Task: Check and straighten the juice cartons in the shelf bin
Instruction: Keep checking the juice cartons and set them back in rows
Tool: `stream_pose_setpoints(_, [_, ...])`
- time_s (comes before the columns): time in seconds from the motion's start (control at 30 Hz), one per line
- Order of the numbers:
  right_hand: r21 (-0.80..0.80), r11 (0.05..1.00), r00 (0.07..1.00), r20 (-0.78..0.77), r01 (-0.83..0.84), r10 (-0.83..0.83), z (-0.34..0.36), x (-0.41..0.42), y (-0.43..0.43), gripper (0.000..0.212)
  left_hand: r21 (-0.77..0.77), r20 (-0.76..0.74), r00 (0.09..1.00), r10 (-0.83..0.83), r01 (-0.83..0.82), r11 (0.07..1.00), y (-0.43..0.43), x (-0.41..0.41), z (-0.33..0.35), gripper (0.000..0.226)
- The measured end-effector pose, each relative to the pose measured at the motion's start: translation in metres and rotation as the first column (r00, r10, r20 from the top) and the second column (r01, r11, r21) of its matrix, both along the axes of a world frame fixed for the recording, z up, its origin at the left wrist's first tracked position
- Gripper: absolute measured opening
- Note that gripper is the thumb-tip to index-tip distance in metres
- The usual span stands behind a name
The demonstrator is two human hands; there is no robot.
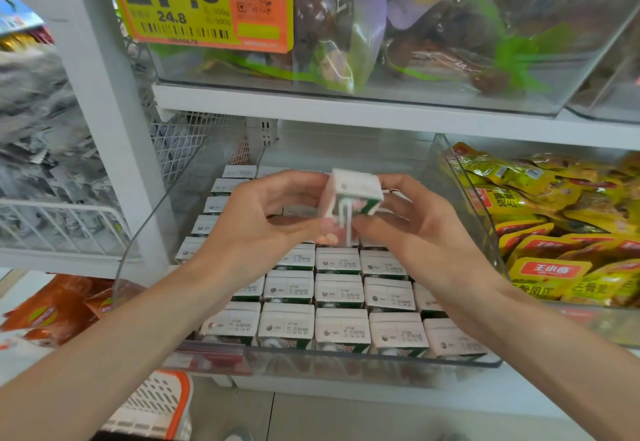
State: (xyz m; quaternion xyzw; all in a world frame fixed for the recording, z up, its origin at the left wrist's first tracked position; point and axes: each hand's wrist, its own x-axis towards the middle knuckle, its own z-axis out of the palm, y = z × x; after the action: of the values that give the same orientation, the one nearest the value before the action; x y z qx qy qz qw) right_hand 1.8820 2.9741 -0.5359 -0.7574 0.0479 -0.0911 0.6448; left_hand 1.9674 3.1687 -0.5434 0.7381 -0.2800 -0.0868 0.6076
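A small juice carton with a white top and green-and-pink sides (349,205) is held up above the middle rows of a clear plastic shelf bin (346,361), tilted so its top faces the camera, with a white wrapped straw (347,224) running down its near face. The left hand (256,222) curls around the carton's left side and the right hand (415,229) closes on its right side, thumb at the lower front, so both hands grip it between them. Below, the remaining white-topped cartons (341,326) stand packed in neat rows with printed date codes facing up (the print is too small to read). The hands and forearms cover the middle rows and parts of the left and right columns. The white shelf board (346,108) hangs low over the far end of the bin. Just right of the bin, another clear bin holds a heap of yellow snack packets with red labels (561,233). On the shelf above sits a clear bin of bagged dark produce with green ties (433,42), and a yellow-and-orange price tag reading 21.8 (194,1) is on its left front. To the left stands a white wire basket (69,226), with orange packets (59,309) below it, and a white-and-orange perforated basket (156,409) lies near the bottom left.
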Motion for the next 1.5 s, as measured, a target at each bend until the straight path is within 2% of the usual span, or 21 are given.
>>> stream_pose_setpoints(0.07, [-0.081, 0.997, 0.996, 0.084, 0.013, -0.006, -0.001, 0.000, -0.002, 0.037, 0.012, 0.073, 0.997, 0.018, -0.019, 1.000, -0.001, 0.001, 0.000, 0.044])
stream_pose_setpoints(0.2, [-0.189, 0.982, 0.972, 0.232, 0.011, 0.034, 0.000, 0.000, -0.001, 0.039, -0.023, 0.100, 0.993, 0.056, -0.054, 0.998, -0.001, 0.003, -0.002, 0.044])
stream_pose_setpoints(0.27, [-0.313, 0.948, 0.957, 0.287, 0.063, 0.031, 0.002, 0.003, -0.001, 0.038, -0.028, 0.101, 0.992, 0.076, -0.073, 0.997, -0.001, 0.005, -0.002, 0.044])
stream_pose_setpoints(0.33, [-0.367, 0.921, 0.953, 0.304, 0.132, -0.015, 0.003, 0.010, -0.002, 0.036, 0.001, 0.107, 0.988, 0.109, -0.110, 0.994, -0.002, 0.008, -0.003, 0.045])
stream_pose_setpoints(0.47, [-0.399, 0.886, 0.953, 0.271, 0.237, -0.133, 0.003, 0.027, -0.003, 0.035, 0.202, 0.173, 0.955, 0.243, -0.275, 0.940, 0.000, 0.016, -0.011, 0.045])
stream_pose_setpoints(0.57, [-0.452, 0.854, 0.956, 0.244, 0.259, -0.160, 0.004, 0.040, -0.006, 0.033, 0.277, 0.194, 0.949, 0.249, -0.296, 0.914, 0.006, 0.019, -0.015, 0.038])
stream_pose_setpoints(0.7, [-0.544, 0.797, 0.963, 0.194, 0.263, -0.186, 0.009, 0.060, -0.011, 0.028, 0.289, 0.184, 0.954, 0.236, -0.282, 0.915, 0.011, 0.020, -0.015, 0.030])
stream_pose_setpoints(0.87, [-0.651, 0.735, 0.981, 0.103, 0.190, -0.163, 0.009, 0.078, -0.010, 0.035, 0.293, 0.165, 0.957, 0.237, -0.277, 0.915, 0.013, 0.019, -0.011, 0.025])
stream_pose_setpoints(1.0, [-0.773, 0.621, 0.990, 0.064, 0.127, -0.123, 0.000, 0.089, -0.011, 0.027, 0.313, 0.153, 0.965, 0.211, -0.250, 0.916, 0.013, 0.017, -0.009, 0.025])
stream_pose_setpoints(1.1, [-0.828, 0.555, 0.991, 0.003, 0.076, -0.132, -0.007, 0.092, -0.013, 0.032, 0.302, 0.148, 0.965, 0.215, -0.251, 0.920, 0.016, 0.017, -0.009, 0.026])
stream_pose_setpoints(1.3, [-0.850, 0.526, 0.992, -0.072, -0.007, -0.103, -0.009, 0.097, -0.013, 0.038, 0.282, 0.149, 0.957, 0.249, -0.283, 0.917, 0.017, 0.018, -0.009, 0.026])
stream_pose_setpoints(1.43, [-0.789, 0.614, 0.997, -0.061, -0.021, -0.044, -0.005, 0.105, -0.001, 0.025, 0.280, 0.155, 0.943, 0.293, -0.326, 0.903, 0.020, 0.020, -0.009, 0.029])
stream_pose_setpoints(1.5, [-0.820, 0.570, 0.999, -0.054, -0.044, 0.000, -0.004, 0.110, 0.004, 0.027, 0.285, 0.156, 0.940, 0.303, -0.336, 0.897, 0.021, 0.021, -0.009, 0.030])
